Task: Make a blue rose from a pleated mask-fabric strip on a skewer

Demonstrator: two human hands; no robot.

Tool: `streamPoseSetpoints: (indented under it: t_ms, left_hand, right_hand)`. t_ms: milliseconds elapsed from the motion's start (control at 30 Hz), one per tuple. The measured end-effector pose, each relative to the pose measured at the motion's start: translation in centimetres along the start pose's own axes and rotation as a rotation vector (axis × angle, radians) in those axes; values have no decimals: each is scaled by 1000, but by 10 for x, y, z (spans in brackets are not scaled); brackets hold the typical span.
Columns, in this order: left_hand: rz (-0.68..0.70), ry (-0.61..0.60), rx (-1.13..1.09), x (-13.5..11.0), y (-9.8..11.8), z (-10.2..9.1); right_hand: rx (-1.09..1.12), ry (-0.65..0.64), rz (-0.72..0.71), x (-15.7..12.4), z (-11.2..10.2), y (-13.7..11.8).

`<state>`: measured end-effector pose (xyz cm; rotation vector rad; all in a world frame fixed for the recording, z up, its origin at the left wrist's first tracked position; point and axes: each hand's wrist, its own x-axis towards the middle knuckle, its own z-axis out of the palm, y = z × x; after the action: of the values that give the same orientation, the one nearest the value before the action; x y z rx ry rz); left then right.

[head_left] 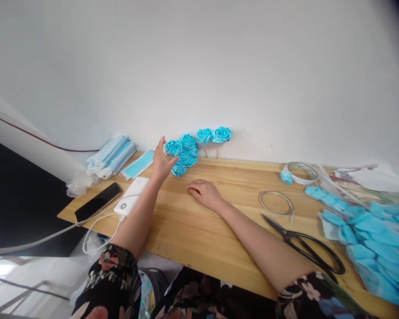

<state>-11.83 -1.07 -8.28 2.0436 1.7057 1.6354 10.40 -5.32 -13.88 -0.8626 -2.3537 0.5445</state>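
My left hand (164,159) is at the left side of a cluster of blue rosette flowers (188,153). Its fingers point up and its thumb is stretched out across the nearest flowers, with a gap between. I cannot tell whether the thumb presses on them. My right hand (204,193) rests on the wooden table (186,230) just in front of the cluster, its fingers loosely curled together with nothing visible in them. Two more blue flowers, a left one (204,136) and a right one (222,134), lean against the wall on thin stems.
At left are stacked face masks (111,155), a single mask (138,164), a phone (99,201) and a white power bank (132,196) with cables. At right lie black scissors (302,241), a wire coil (275,204), a tape roll (299,173) and heaped blue pieces (379,239).
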Motion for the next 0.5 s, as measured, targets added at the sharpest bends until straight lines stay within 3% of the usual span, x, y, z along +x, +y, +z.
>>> streamPoseSetpoints:
  t_ms: [500]
  left_hand:
    - [-37,-1,54,8,2,10]
  right_hand:
    - [-16,-17,-9,1,1,1]
